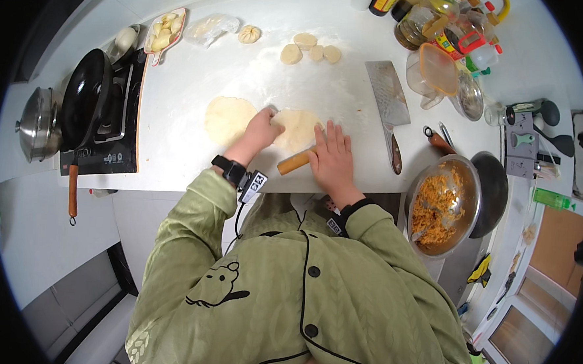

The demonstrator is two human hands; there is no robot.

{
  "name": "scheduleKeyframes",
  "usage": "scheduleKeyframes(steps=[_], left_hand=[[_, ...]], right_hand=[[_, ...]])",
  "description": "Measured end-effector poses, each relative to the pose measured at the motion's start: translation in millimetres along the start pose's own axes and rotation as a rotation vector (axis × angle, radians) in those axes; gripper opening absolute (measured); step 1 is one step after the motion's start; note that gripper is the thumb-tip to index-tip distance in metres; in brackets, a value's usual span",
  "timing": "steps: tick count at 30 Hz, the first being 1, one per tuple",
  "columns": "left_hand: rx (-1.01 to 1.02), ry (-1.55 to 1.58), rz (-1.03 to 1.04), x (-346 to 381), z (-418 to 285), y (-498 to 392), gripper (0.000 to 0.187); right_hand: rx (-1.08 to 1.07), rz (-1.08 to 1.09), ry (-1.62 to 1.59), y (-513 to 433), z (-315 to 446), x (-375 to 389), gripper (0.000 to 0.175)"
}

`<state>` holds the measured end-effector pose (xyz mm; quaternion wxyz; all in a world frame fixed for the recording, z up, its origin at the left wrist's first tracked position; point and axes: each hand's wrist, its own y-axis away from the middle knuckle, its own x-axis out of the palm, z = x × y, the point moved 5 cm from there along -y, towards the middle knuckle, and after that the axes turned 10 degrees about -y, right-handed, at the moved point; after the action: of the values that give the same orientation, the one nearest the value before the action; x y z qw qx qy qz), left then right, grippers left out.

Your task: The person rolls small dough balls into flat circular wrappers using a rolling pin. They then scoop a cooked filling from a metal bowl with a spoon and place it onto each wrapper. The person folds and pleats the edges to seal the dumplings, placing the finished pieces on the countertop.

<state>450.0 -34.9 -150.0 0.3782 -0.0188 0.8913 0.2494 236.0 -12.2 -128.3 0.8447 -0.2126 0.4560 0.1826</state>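
A thin, flattened dough round (298, 128) lies on the white countertop between my hands. My left hand (265, 130) has its edge between thumb and fingers. Across the near part of this round sits a wooden rolling pin (294, 162), slanting up to the right. My right hand (334, 159) lies over the pin's right part with palm down and thumb on it, fingers spread past it toward the dough; that end of the pin is hidden. Another flattened round (229, 119) rests to the left, partly behind my left wrist.
Several dough pieces (306, 49) and a pleated bun (250, 34) sit farther back. A cleaver (388, 108) lies right, near a metal bowl (474, 211) of orange filling. At left, a black wok (85, 99) stands on the cooktop (109, 165). Bottles (443, 29) crowd the back right.
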Motion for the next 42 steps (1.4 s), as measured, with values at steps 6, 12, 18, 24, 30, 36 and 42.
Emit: scheduleKeyframes(steps=[6,12,18,24,30,36,42], left_hand=[[0.235,-0.129,-0.030,-6,-13,6,0.040],[0.286,-0.206,-0.014,-14,-16,-19,0.028],[0.321,-0.219,0.065,-18,-22,-35,0.029],[0.366,-0.249,-0.030,-17,-31,-28,0.031],[0.349,-0.277,0.088,-2,-43,-33,0.035],[0.330,-0.093,0.011,-19,-48,-33,0.034],[0.096,-0.006,0.174,-7,-22,-9,0.042]], right_hand=[[0.075,-0.033,0.078,-52,8,18,0.058],[0.141,0.013,0.157,-91,11,35,0.060],[0.219,-0.010,0.123,-129,5,50,0.062],[0.146,-0.019,0.145,-98,8,44,0.061],[0.039,-0.036,0.117,-29,9,28,0.058],[-0.003,0.000,-0.001,26,6,1,0.061],[0.058,-0.001,0.011,-2,6,6,0.063]])
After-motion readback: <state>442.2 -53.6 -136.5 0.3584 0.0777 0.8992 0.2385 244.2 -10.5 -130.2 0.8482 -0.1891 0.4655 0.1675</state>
